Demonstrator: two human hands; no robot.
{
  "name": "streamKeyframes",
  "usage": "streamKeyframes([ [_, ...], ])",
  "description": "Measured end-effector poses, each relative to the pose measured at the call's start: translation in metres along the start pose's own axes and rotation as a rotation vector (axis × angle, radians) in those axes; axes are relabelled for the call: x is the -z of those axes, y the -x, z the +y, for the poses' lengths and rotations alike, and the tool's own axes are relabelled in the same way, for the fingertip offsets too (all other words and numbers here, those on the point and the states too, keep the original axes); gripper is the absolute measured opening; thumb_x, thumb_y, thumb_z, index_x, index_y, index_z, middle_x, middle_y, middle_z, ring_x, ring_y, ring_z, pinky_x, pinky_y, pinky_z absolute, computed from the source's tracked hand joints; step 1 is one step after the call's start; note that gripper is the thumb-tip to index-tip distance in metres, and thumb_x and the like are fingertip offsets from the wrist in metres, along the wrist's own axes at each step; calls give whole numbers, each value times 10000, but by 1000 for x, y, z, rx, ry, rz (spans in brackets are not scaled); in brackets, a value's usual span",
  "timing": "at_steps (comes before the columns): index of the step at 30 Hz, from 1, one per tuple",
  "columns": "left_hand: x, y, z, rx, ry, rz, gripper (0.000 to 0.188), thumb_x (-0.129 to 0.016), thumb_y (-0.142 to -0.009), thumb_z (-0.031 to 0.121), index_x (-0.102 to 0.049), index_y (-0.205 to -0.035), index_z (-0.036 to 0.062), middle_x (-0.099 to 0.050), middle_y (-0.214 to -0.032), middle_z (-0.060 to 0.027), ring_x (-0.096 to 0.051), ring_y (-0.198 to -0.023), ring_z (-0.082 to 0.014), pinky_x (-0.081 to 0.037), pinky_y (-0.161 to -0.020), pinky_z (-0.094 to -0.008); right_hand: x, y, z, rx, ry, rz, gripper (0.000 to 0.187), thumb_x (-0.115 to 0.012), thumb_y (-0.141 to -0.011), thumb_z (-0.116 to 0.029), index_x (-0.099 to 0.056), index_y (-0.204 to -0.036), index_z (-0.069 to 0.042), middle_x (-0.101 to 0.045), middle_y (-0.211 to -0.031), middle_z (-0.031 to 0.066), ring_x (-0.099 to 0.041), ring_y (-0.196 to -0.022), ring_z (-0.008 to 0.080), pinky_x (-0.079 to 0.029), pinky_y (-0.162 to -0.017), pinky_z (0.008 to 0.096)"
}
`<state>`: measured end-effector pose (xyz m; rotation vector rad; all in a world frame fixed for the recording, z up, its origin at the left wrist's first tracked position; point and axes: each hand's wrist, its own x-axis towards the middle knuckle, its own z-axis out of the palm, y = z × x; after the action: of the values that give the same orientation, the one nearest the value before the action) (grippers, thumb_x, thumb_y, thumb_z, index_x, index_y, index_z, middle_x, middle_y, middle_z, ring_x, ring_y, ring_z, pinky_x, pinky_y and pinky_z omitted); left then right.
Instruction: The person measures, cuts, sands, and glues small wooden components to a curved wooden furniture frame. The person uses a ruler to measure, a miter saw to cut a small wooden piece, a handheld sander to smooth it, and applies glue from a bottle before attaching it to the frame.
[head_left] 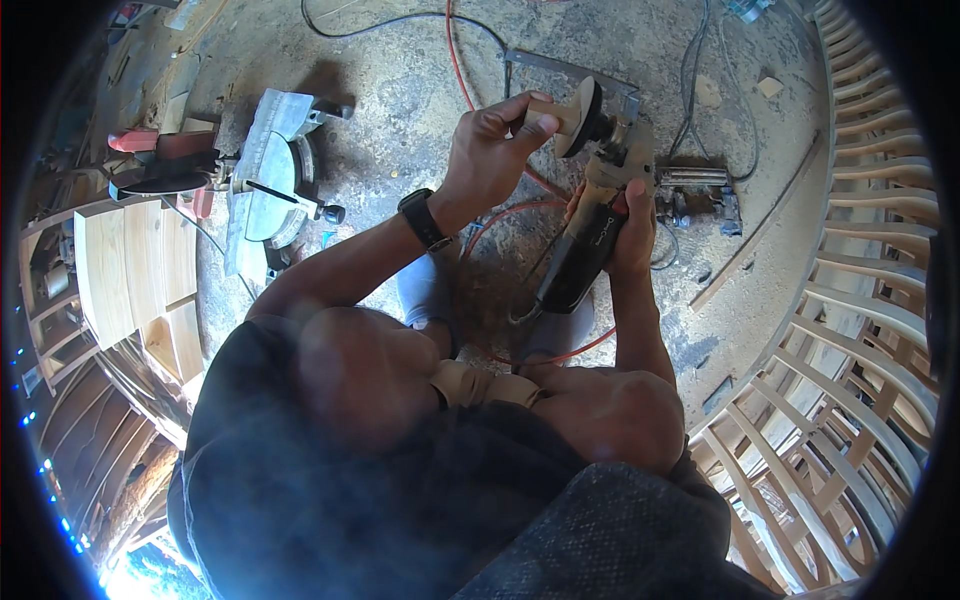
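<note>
My right hand (634,232) is wrapped round the body of an angle grinder (585,245), dark at the rear with a tan gear head. The grinder is tilted, its head pointing away from me. A round disc (590,98) with a dark back is mounted at the head. My left hand (498,140), with a black watch on its wrist, pinches a small tan piece (556,116) against the disc's face. Whether that piece is wood or folded sandpaper, I cannot tell. Both hands are above the floor, between and beyond my knees.
A mitre saw (270,185) stands on the floor at left, near a pale wooden panel (125,265). Curved wooden slats (880,235) line the right side. A red hose (520,205), dark cables (690,90), another metal tool (700,195) and a long wooden strip (755,225) lie on the dusty floor.
</note>
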<state>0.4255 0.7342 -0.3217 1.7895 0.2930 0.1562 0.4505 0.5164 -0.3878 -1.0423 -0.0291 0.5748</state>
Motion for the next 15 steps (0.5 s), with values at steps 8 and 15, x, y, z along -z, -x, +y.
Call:
streamKeyframes([
  [8, -1, -5, -3, -17, 228, 34, 323, -686, -1001, 293, -719, -1194, 37, -701, -849, -8, -521, -801, -31, -464, -715, -260, -1, -1, -3, 10, -20, -17, 726, -497, -1007, -618, -584, -1220, 71, -684, -953, 185, -710, -766, 283, -601, -678, 401],
  [15, -2, -2, -2, -39, 92, 27, 325, -698, -992, 308, -724, -1183, 47, -693, -805, 7, -513, -754, -45, -457, -685, -268, -2, 2, -3, 25, -7, -26, 723, -499, -1010, -613, -582, -1217, 75, -684, -953, 186, -709, -767, 288, -600, -675, 404],
])
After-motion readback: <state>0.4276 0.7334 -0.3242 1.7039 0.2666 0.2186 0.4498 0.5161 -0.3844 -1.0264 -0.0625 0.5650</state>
